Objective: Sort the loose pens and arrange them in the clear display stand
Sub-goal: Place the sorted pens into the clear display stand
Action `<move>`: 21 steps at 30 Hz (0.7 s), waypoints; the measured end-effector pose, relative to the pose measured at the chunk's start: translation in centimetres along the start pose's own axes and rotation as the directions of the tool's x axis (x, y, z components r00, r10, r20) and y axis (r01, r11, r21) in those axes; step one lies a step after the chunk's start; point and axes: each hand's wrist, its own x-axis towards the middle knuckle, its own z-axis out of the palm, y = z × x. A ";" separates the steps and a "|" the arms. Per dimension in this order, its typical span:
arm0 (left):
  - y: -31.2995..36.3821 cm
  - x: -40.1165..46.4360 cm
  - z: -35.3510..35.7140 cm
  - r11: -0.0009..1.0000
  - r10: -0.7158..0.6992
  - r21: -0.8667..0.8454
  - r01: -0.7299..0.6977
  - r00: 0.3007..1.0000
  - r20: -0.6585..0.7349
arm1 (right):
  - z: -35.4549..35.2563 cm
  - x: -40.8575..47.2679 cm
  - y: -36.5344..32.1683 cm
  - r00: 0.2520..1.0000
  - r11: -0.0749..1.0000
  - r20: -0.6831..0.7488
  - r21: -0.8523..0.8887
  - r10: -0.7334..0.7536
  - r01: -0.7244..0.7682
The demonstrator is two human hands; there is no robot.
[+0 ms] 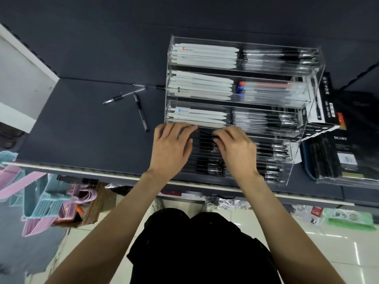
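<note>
dark shelf (pixel 86 128) carries the clear display stand (pixel 238 103) at 1 o'clock, where left hand (pixel 171 145) and right hand (pixel 235 149), fingers spread flat, level black pens (pixel 206 143), loose pens (pixel 131 99) waiting at 10 o'clock.

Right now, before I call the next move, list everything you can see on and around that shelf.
clear display stand: one, tiered, on the dark shelf
white pens: many, left halves of the upper three tiers
black pens: many, right halves and lower tiers
orange and blue pens: a few, second tier, right
loose pens: three or so, black-and-clear, left of the stand
boxed stationery: dark, right of the stand
plastic hangers: pink and blue, below left
left hand, right hand: on the fourth tier's pens
</note>
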 end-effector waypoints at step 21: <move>-0.2 -0.7 0.2 0.993 0.073 0.086 -0.079 0.995 0.074 | -1.2 -0.2 0.4 0.989 0.997 0.129 -0.026 0.080 -0.077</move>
